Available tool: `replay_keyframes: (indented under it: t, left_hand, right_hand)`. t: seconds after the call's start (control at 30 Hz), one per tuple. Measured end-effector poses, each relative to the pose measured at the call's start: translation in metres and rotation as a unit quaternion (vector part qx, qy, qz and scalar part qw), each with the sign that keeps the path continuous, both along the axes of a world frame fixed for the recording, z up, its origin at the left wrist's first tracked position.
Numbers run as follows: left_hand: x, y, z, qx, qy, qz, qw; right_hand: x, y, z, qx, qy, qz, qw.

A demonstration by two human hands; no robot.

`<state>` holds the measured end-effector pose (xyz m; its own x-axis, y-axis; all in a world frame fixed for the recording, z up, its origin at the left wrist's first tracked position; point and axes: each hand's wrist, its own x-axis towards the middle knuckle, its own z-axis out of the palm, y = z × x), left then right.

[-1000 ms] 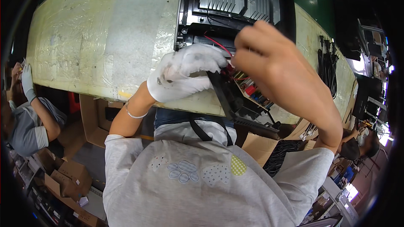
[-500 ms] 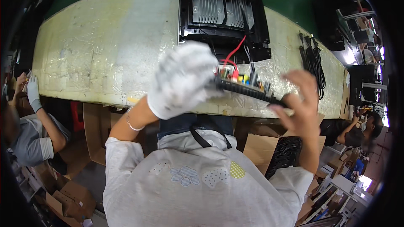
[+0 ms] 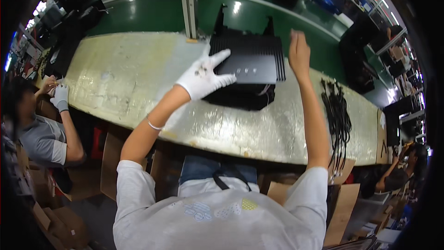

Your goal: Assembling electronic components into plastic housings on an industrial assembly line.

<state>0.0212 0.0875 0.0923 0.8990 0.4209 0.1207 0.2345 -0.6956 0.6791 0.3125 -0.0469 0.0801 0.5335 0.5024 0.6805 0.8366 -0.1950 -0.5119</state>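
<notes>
A wide black case [image 3: 252,62] with ribbed sides and a smooth centre panel lies on the bench in front of me. My left hand [image 3: 203,76], in a white glove with dark smudges, lies at its left side with the fingers spread over the panel. Bare and raised just past the case's right edge is my right hand [image 3: 299,53]; its fingers are bent together, and whatever they might hold is hidden. Two black prongs stick up behind the case. A darker black part shows under its near edge.
The bench top [image 3: 138,97] has a wrinkled clear film. Black cables [image 3: 338,120] lie bundled at its right. A metal post [image 3: 188,4] stands at the far edge, beside a green surface. Another person [image 3: 41,125] works at the left; cardboard boxes [image 3: 342,213] stand below.
The circuit board strip and red wires have gone from view. The black case now shows its ribbed outer face instead of silver heat sinks. Both hands have moved away from me.
</notes>
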Motion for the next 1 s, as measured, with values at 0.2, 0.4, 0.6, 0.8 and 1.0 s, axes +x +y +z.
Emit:
replay_keyframes:
  t: [0.2, 0.4, 0.6, 0.8, 1.0]
  left_hand:
    - [0.005, -0.01, 0.009, 0.101, 0.052, -0.025, 0.993]
    - [0.087, 0.004, 0.018, 0.097, 0.041, -0.026, 0.994]
    - [0.222, 0.102, 0.003, 0.12, 0.032, -0.094, 0.988]
    - [0.285, 0.11, 0.001, -0.004, -0.004, 0.032, 0.999]
    - [0.205, 0.033, -0.043, 0.169, -0.146, 0.082, 0.971]
  right_hand:
    - [-0.051, -0.132, -0.046, -0.322, 0.042, 0.249, 0.912]
    - [-0.043, -0.108, -0.05, -0.236, 0.153, 0.185, 0.942]
    - [0.06, -0.035, -0.06, -0.169, 0.162, 0.125, 0.964]
    - [0.133, 0.015, -0.108, -0.122, 0.087, 0.019, 0.989]
    - [0.005, -0.032, 0.017, 0.031, -0.108, -0.031, 0.993]
